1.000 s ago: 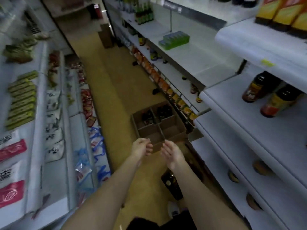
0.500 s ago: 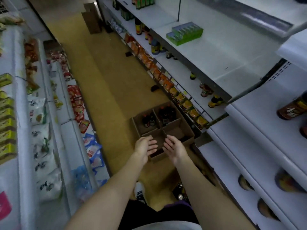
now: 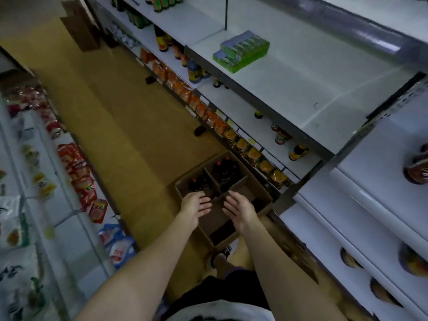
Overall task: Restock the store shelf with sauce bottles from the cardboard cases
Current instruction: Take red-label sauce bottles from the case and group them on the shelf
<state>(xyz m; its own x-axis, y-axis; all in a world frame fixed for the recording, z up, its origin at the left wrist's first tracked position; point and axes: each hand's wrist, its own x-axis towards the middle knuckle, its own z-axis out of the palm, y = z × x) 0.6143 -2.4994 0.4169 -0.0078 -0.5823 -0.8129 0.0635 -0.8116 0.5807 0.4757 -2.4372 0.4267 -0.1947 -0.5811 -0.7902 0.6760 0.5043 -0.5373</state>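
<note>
A brown cardboard case (image 3: 261, 188) with divided compartments stands on the yellow floor beside the right-hand shelves. Dark sauce bottles (image 3: 223, 171) fill its two far compartments; the near ones look dark and I cannot tell what they hold. My left hand (image 3: 195, 206) and my right hand (image 3: 239, 208) hover side by side above the case's near half, fingers straight and relaxed, holding nothing. A sauce bottle (image 3: 416, 169) lies on the white shelf (image 3: 370, 172) at the right.
White shelving (image 3: 301, 84) runs along the right with a green pack (image 3: 242, 52), jars and orange packets (image 3: 252, 154). Snack racks (image 3: 76, 172) line the left. Another cardboard box (image 3: 80, 31) stands far down the aisle. My shoe (image 3: 223, 253) is beside the case.
My view has tilted down toward the floor. Both hands have reached forward and lower over the case, and the left hand's curled fingers have straightened.
</note>
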